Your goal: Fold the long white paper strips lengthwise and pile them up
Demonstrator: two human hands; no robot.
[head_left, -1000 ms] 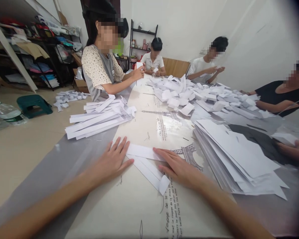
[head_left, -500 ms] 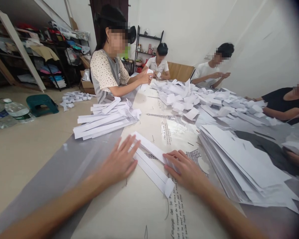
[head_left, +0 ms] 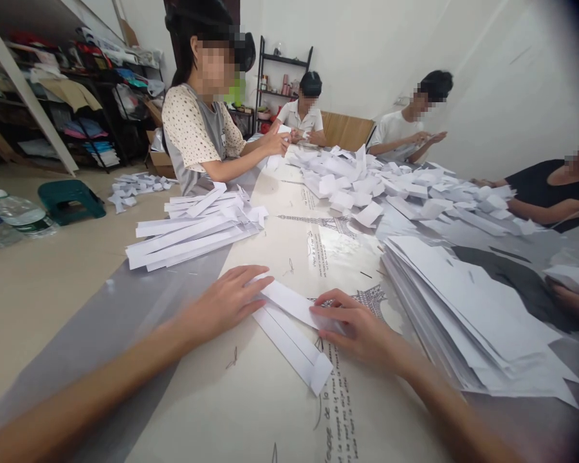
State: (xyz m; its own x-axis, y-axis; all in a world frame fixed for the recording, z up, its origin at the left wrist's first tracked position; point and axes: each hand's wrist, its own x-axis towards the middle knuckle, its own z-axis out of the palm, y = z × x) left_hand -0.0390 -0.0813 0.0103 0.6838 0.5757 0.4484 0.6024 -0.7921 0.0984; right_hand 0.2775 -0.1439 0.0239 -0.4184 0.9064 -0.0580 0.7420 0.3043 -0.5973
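Note:
A folded white paper strip (head_left: 289, 305) lies in front of me, bent at its far left end so that two arms spread from there. My left hand (head_left: 229, 299) holds that bent end, fingers over the top and thumb along the near side. At the upper arm's right end, my right hand (head_left: 350, 325) pinches the paper between fingers and thumb. The lower arm (head_left: 294, 350) rests on the printed tablecloth (head_left: 212, 411), with a small folded flap at its near tip.
Several folded strips (head_left: 188, 235) lie stacked at the left table edge. Flat white sheets (head_left: 463, 308) are piled at right. Farther back is a heap of folded papers (head_left: 367, 183). Other people sit around the table. A green stool (head_left: 71, 200) and bottles (head_left: 22, 215) stand on the floor.
My left fingers have come together from a spread, flat pose and now grip the bent end. The upper arm of the strip is tilted up somewhat. The view has shifted slightly.

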